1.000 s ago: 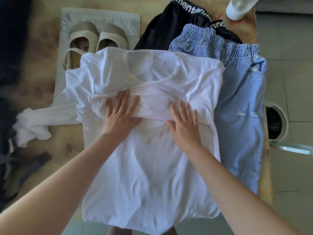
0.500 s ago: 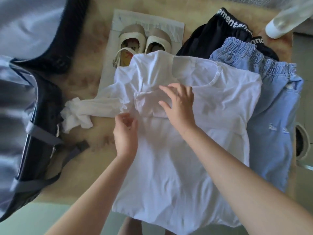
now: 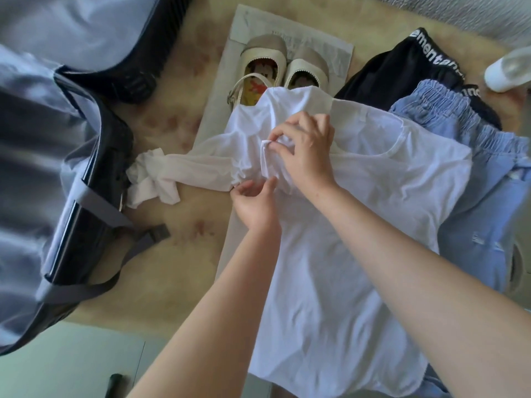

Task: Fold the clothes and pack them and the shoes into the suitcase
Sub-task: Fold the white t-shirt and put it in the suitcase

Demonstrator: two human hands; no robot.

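Observation:
A white long-sleeved shirt [image 3: 344,254] lies spread on the table, its left sleeve [image 3: 184,173] stretched toward the open dark suitcase [image 3: 86,173] at the left. My right hand [image 3: 304,150] pinches a fold of the shirt near its left shoulder. Just below it, my left hand [image 3: 255,202] holds the shirt fabric at the sleeve seam. A pair of beige shoes [image 3: 275,67] stands on white paper behind the shirt. Light blue trousers [image 3: 488,182] and black shorts [image 3: 402,67] lie at the right, partly under the shirt.
A white bottle [image 3: 508,70] lies at the far right edge of the tan table [image 3: 172,268]. Grey suitcase straps [image 3: 115,222] trail onto the table. A small dark object [image 3: 113,383] sits on the pale surface at the lower left.
Both hands lifted from pressing flat on the shirt and moved left to its shoulder, taking hold of the fabric. The view swung left, bringing the suitcase in.

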